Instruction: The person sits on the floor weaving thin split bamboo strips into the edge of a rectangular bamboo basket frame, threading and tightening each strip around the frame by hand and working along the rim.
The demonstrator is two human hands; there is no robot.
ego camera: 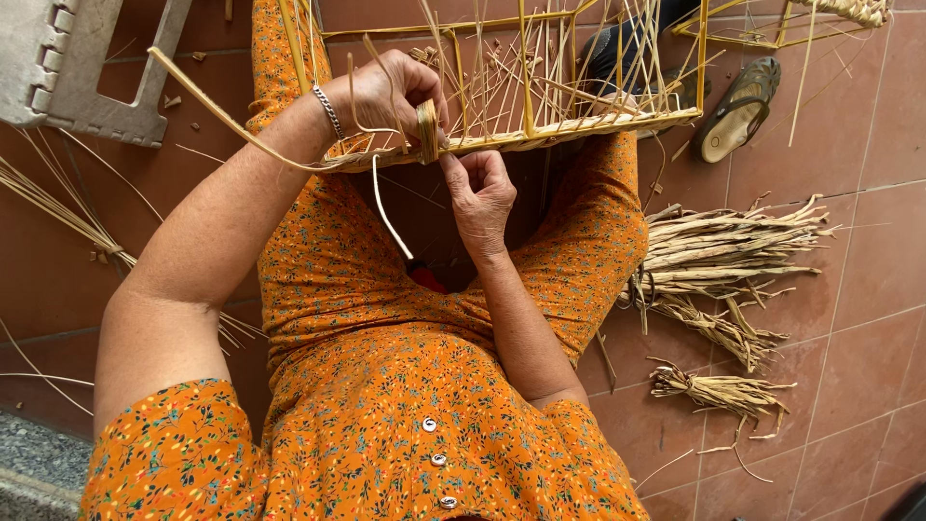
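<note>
Item 1, nearest my view: orange flowered dress [386, 415], 3 white buttons down the front, covering chest and both raised knees. The knees spread so that the work sits between them.

Item 2: left hand [391, 92], silver bracelet [329, 111] at the wrist. Fingers curled shut around a coil of flat strip [426, 130] at the frame's near rail, I judge to hold the wrap tight. A long tail of that strip runs off up-left past the forearm; a short loose end hangs below the rail.

Item 3: right hand [479, 193], just beneath the rail. Thumb and fingertips pinched together on the strip beside the coil, close to the left hand, seemingly steadying or feeding it.

Item 4: frame [579, 125], yellow cane, box-shaped, with thin splints crossing inside. It rests across the knees, near rail toward the body, which puts the wrapped spot within both hands' reach.

Item 5: dried reed bundles [723, 260], 3 heaps on the tiled floor [868, 318] to my right, within arm's reach as stock.

Item 6: loose straws [58, 207] on the floor to the left.

Item 7: sandal [738, 108] beyond the frame, right.

Item 8: grey plastic stool [68, 68], top left, lying tipped.

Item 9: second frame [772, 29], top right, only partly in view.
</note>
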